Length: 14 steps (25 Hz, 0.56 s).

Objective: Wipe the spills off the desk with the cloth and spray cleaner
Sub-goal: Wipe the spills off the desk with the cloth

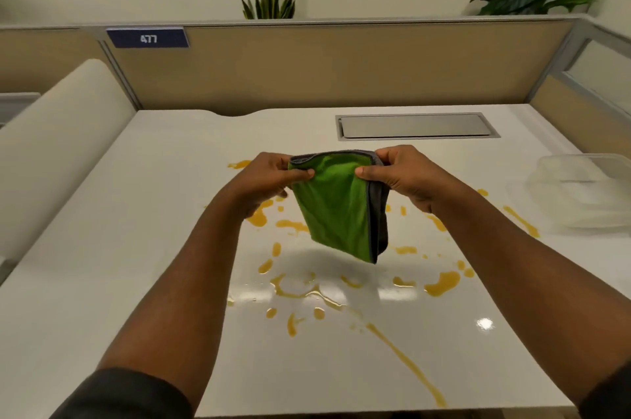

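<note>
The folded green microfibre cloth with grey edging (336, 210) is held above the glossy white surface (136, 248), pinched at its top corners by the left hand (269, 179) and right hand (403, 176). It should be kept folded flat and pressed onto the orange liquid spills (440, 283) from 6 to 4 o'clock.

Bare forearms; dark, perhaps black, sleeves (129, 394) pushed up near the elbows.
</note>
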### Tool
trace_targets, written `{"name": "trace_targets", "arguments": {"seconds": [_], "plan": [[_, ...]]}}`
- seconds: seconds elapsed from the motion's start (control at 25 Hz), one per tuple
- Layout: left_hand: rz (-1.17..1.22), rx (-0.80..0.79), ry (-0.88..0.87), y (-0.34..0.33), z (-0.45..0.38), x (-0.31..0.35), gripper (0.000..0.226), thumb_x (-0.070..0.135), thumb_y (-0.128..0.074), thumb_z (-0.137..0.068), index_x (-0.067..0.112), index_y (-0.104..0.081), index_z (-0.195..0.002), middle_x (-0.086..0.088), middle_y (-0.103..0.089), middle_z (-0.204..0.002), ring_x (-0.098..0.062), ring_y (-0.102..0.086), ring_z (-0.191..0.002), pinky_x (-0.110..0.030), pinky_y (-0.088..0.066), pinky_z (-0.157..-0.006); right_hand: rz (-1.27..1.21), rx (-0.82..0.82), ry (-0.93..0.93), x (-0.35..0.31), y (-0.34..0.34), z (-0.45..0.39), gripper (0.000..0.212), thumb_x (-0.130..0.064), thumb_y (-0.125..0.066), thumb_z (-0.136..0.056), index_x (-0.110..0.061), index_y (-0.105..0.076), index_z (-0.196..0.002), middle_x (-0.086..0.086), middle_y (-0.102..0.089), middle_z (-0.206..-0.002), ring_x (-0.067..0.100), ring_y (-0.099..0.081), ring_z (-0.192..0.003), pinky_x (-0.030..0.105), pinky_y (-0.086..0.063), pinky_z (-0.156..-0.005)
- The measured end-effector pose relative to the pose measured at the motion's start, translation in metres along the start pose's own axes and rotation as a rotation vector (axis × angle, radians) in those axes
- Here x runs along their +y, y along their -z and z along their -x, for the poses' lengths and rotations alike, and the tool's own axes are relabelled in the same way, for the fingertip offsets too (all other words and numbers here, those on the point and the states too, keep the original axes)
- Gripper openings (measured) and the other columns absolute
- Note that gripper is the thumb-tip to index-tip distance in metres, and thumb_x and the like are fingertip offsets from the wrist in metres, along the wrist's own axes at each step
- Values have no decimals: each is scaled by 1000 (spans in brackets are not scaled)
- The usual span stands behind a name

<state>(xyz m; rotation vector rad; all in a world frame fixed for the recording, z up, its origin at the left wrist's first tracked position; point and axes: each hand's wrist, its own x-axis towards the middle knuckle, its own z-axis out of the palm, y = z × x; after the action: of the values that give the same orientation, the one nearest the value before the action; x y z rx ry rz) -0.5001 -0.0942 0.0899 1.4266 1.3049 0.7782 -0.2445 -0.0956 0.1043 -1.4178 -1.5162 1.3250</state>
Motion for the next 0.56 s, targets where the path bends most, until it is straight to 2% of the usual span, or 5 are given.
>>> {"name": "trace_targets", "arguments": {"seconds": [0.12, 0.2, 0.36, 0.48, 0.56], "plan": [[-194, 98, 24, 42, -16, 5, 9, 24, -80, -78, 16, -78, -83, 12, -49, -45, -4, -38, -40, -15, -29, -39, 95, -3, 53, -13, -24, -41, 16, -18, -77, -80, -7, -74, -91, 15, -75, -89, 20, -68, -79, 34, -53, -75], [-321, 188, 20, 73, -33, 9, 12, 26, -79, -78, 15, -76, -75, 6, -52, -45, -3, -39, -36, -14, -29, -38, 161, 17, 107, -26, -43, -77, 23, -20, -79, -77, -2, -72, -90, 13, -69, -80, 19, -58, -74, 32, -45, -70], [-328, 323, 16, 120, -75, 9, 12, 21, -70, -85, 11, -75, -90, -11, -74, -78, -16, -59, -52, -24, -42, -48, 200, 93, 164, -55, -82, -159, 12, -16, -78, -77, -9, -73, -85, 3, -59, -70, 13, -51, -65, 27, -39, -60], [-282, 460, -15, 144, -101, -6, 11, 16, -68, -83, 13, -75, -92, -20, -74, -92, -24, -67, -69, -38, -60, -68, 65, 168, 125, -62, -112, -208, 14, -10, -76, -79, -9, -73, -92, 6, -65, -81, 18, -57, -75, 40, -53, -72], [-304, 542, -36, 158, -109, -27, 19, 17, -66, -83, 18, -77, -99, -16, -75, -92, -29, -70, -82, -44, -59, -80, 105, 246, 172, -57, -134, -224, 16, -12, -77, -77, -14, -76, -93, 1, -68, -81, 12, -58, -73, 29, -51, -70]]}}
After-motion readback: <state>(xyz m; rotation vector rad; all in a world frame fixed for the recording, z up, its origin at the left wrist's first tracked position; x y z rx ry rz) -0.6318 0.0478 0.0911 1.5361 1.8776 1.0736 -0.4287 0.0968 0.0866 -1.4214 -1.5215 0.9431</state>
